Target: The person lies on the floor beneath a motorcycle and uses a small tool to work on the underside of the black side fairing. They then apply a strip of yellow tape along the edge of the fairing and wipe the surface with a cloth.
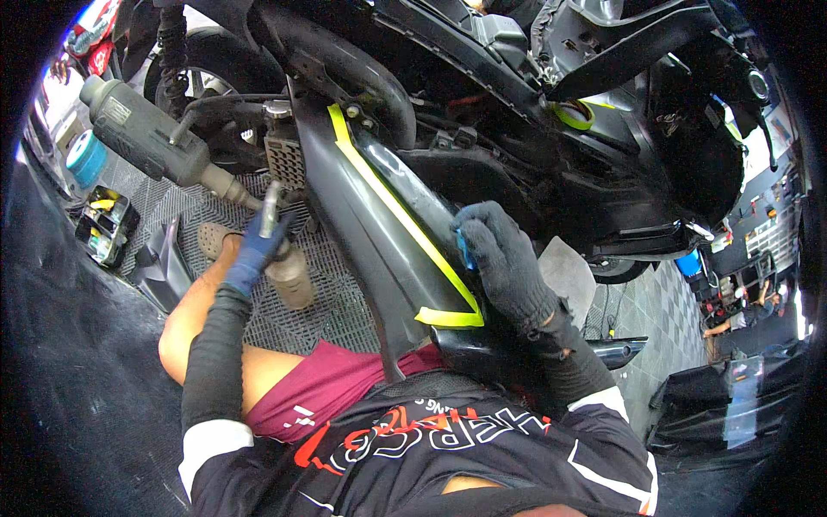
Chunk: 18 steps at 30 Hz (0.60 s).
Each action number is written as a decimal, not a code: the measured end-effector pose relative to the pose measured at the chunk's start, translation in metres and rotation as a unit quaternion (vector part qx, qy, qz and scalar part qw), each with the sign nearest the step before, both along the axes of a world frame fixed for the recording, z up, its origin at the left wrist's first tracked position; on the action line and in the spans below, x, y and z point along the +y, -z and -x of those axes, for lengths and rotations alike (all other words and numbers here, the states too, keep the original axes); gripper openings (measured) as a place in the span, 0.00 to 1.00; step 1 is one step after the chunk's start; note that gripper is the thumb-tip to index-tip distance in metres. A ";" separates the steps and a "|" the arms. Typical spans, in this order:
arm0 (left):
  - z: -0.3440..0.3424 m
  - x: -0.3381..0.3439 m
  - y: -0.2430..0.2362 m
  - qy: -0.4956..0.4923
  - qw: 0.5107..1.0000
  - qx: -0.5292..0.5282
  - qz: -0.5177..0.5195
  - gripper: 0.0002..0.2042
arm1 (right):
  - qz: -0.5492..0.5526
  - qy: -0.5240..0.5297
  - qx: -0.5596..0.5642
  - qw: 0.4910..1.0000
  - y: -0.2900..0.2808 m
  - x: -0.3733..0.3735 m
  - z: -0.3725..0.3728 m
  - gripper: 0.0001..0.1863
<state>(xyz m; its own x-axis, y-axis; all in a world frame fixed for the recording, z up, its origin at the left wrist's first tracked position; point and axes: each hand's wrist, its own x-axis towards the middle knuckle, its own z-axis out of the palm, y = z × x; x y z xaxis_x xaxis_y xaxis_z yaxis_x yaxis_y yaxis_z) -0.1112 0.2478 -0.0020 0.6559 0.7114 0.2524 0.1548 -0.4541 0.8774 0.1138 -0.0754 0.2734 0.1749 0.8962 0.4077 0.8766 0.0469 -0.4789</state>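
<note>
Across my lap lies a black motorcycle body panel (357,233), outlined partly by yellow tape (401,215) that turns a corner at its near end. My right hand (504,263), in a dark grey knit glove, is closed on a blue pad or cloth (466,250) at the glossy right side of the panel; only the blue edge shows. Left of the panel, my left hand (256,252), in a blue glove, grips what looks like a spray bottle (291,283) by its neck. Its greyish body hangs below the fingers, above the mat.
The partly stripped motorcycle (534,172) fills the far side. Its exhaust muffler (142,129) juts out at left. On the floor sit an open tool box (105,226), a blue round container (86,158) and a loose dark panel (164,263). A distant person (748,317) appears at right.
</note>
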 end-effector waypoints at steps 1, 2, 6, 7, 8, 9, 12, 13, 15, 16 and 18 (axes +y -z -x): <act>0.009 -0.003 -0.030 -0.016 1.000 -0.004 -0.006 0.32 | 0.000 -0.007 -0.005 1.000 -0.001 0.003 -0.001 0.11; 0.016 -0.004 -0.056 -0.029 0.999 -0.018 -0.013 0.30 | 0.007 -0.018 -0.001 1.000 0.002 0.008 -0.005 0.10; 0.042 -0.025 -0.140 -0.032 0.993 -0.091 -0.071 0.25 | 0.055 -0.009 0.087 0.995 0.002 0.028 -0.020 0.10; 0.049 -0.027 -0.151 -0.042 0.994 -0.071 -0.069 0.24 | 0.070 0.010 0.121 0.990 0.000 0.031 -0.020 0.12; 0.060 -0.029 -0.162 -0.055 0.995 -0.045 -0.070 0.24 | 0.082 0.023 0.158 0.984 0.002 0.036 -0.020 0.13; 0.064 -0.029 -0.170 -0.068 0.995 -0.027 -0.071 0.23 | 0.075 0.021 0.160 0.984 0.000 0.040 -0.022 0.14; 0.059 -0.042 -0.189 0.008 0.983 -0.173 -0.058 0.22 | 0.079 0.034 0.269 0.959 -0.008 0.045 -0.015 0.15; 0.057 -0.050 -0.200 0.032 0.981 -0.172 -0.083 0.22 | 0.072 0.027 0.258 0.963 -0.008 0.045 -0.017 0.17; 0.053 -0.066 -0.225 0.084 0.972 -0.162 -0.150 0.23 | 0.003 -0.013 0.107 0.994 -0.004 0.050 -0.027 0.18; 0.046 -0.073 -0.233 0.105 0.956 -0.159 -0.222 0.23 | -0.038 -0.023 0.032 0.999 -0.001 0.049 -0.030 0.18; 0.037 -0.105 -0.263 0.141 0.977 -0.095 -0.125 0.22 | 0.060 0.044 0.239 0.968 -0.010 0.049 -0.019 0.17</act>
